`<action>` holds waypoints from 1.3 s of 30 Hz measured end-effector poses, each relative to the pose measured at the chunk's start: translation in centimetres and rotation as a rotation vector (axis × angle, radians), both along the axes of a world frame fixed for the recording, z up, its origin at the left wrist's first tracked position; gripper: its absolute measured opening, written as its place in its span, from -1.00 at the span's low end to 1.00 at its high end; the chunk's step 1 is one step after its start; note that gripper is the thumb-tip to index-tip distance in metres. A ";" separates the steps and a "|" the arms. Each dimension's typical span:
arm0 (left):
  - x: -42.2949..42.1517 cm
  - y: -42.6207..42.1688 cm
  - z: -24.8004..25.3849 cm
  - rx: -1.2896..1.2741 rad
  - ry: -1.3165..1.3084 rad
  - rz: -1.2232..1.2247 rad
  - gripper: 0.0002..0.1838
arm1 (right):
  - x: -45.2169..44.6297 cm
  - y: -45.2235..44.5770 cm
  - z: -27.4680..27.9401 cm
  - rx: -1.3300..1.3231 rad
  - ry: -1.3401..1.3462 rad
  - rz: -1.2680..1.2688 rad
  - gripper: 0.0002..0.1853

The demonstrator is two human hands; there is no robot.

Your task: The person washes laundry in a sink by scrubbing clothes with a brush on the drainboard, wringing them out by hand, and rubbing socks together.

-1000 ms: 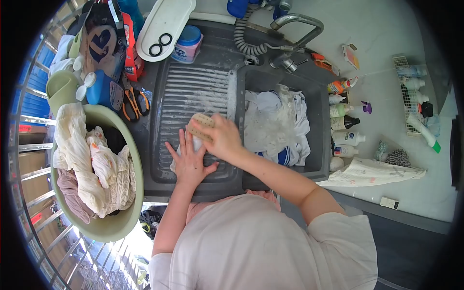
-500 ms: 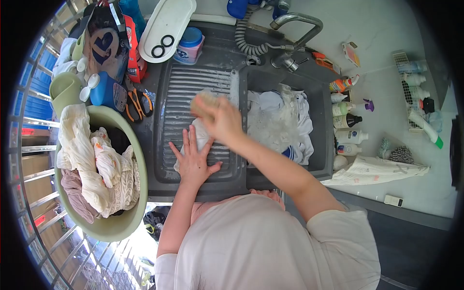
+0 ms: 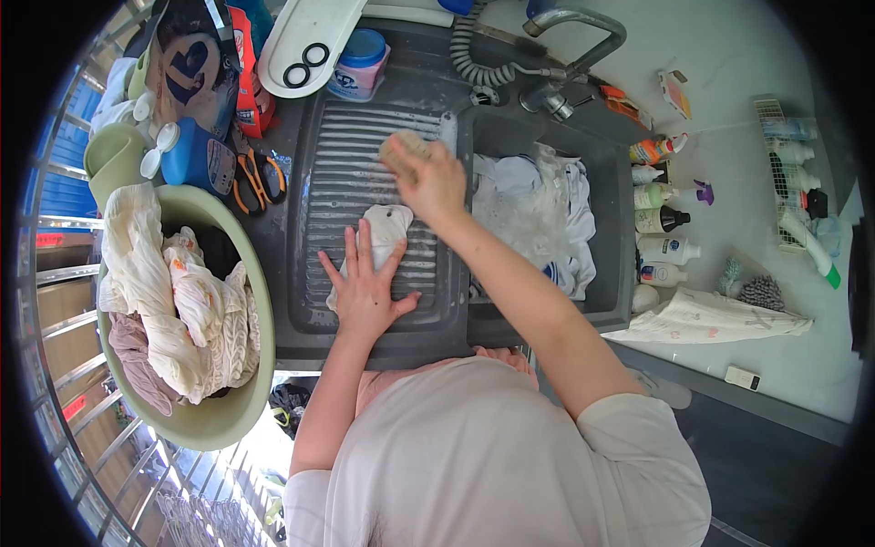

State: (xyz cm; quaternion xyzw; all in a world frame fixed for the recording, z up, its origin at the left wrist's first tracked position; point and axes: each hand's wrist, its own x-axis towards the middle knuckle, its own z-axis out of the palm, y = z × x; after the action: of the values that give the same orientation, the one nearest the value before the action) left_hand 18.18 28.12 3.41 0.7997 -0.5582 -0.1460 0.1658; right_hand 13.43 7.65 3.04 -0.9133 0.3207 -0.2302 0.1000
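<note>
My left hand (image 3: pixel 369 296) lies flat with spread fingers on a small white cloth that looks like a sock (image 3: pixel 388 228), pinning it to the ridged washboard (image 3: pixel 351 173) of the dark grey sink unit. A dark spot shows near the cloth's far end. My right hand (image 3: pixel 436 187) grips a tan scrubbing brush (image 3: pixel 404 151), held beyond that end and apart from the cloth. My fingers and the brush body hide its bristles. To the right, white laundry (image 3: pixel 519 173) soaks in cloudy water in the sink basin (image 3: pixel 606 273).
A green tub (image 3: pixel 255 401) of clothes stands at left. Near it are orange-handled pliers (image 3: pixel 255 182), a blue bottle (image 3: pixel 199 157), a pink jar with a blue lid (image 3: pixel 358 68) and a white tray (image 3: pixel 305 27). The faucet (image 3: pixel 583 46) arches behind the basin; several bottles (image 3: pixel 670 248) line the right.
My right hand has moved the brush away from my body, off the cloth, uncovering its far end and dark spot. My left hand stays on the cloth. The view has shifted slightly.
</note>
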 end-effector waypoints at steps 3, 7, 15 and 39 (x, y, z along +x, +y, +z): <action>0.3 0.1 0.0 -0.051 0.072 0.007 -0.03 | -0.8 -1.3 1.7 0.030 -0.066 -0.106 -0.36; 0.9 -0.3 -0.2 -0.087 0.108 0.004 -0.06 | -1.9 2.2 3.9 0.188 -0.048 -0.010 -0.36; 0.4 -0.3 0.2 -0.051 0.022 0.014 -0.18 | -0.1 1.6 2.4 0.007 0.050 -0.009 -0.39; 0.6 -0.1 -0.9 0.023 -0.020 0.005 -0.21 | -3.3 7.5 1.8 0.052 0.068 0.242 -0.43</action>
State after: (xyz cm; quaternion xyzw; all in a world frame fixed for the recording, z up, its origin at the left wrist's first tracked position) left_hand 18.78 28.05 2.48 0.8046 -0.5560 -0.1440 0.1511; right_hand 10.16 15.16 4.81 -0.9497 0.2172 -0.1769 0.1399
